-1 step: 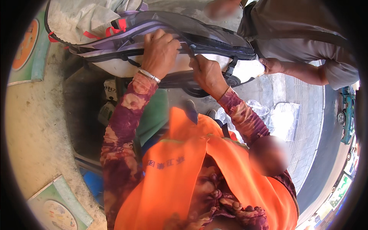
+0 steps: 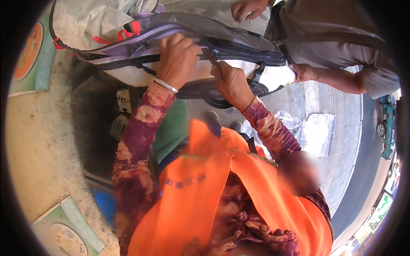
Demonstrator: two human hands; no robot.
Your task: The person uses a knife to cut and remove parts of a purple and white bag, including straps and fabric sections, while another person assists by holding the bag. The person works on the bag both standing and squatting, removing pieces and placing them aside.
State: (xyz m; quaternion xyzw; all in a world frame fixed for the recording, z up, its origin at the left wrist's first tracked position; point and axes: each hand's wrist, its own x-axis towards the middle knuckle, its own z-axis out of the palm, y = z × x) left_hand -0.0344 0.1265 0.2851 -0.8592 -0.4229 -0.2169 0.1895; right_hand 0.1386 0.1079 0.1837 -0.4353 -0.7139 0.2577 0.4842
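Observation:
A grey and lilac backpack [image 2: 239, 40] with black zips, mesh and a pale underside stretches across the upper middle. My left hand [image 2: 178, 59] is closed on its near edge, fingers curled over the lilac and black trim. Just to the right, my right hand [image 2: 232, 83] is closed in a pinch on a thin dark strap [image 2: 209, 54] that runs up against the bag. The strap's end is hidden by my fingers. A black buckle [image 2: 257, 75] hangs on the bag beyond my right hand. A co-worker's hand [image 2: 304, 72] touches the bag's right end.
The co-worker, in a brown shirt [image 2: 329, 25], stands at the upper right, with the other hand [image 2: 249, 9] beyond the bag. A whitish sack [image 2: 94, 19] lies at the upper left. Clear plastic [image 2: 316, 132] lies on the paving. A green vehicle [image 2: 387, 128] stands by the road.

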